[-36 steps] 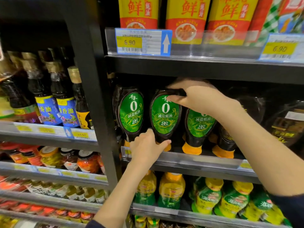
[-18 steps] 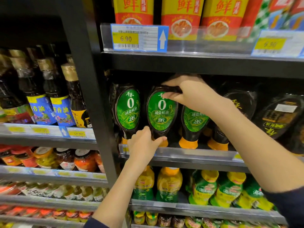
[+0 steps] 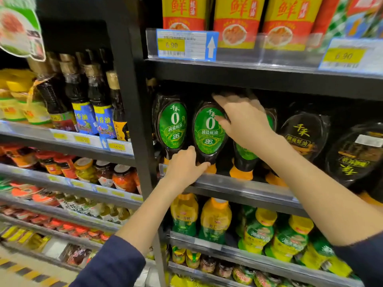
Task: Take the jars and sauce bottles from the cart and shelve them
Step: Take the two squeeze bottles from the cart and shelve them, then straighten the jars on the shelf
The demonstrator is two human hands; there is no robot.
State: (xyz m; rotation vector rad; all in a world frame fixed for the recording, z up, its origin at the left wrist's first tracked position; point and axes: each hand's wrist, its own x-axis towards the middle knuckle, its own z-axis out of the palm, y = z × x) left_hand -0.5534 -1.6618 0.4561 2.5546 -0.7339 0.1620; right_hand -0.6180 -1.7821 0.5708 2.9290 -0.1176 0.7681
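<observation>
The bottle [image 3: 209, 131] stands cap-down on the shelf [image 3: 238, 187], second in its row. The right hand [image 3: 246, 121] pinches its top; the left hand [image 3: 184, 166] clasps its neck. Likely heavy, slick plastic: keep 2 holds, top and neck

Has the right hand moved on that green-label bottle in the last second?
Barely. The right hand stays on top of the middle green-label bottle, same spot relative to the shelf rail.

Black store shelving [image 3: 132, 112], dim aisle.
</observation>
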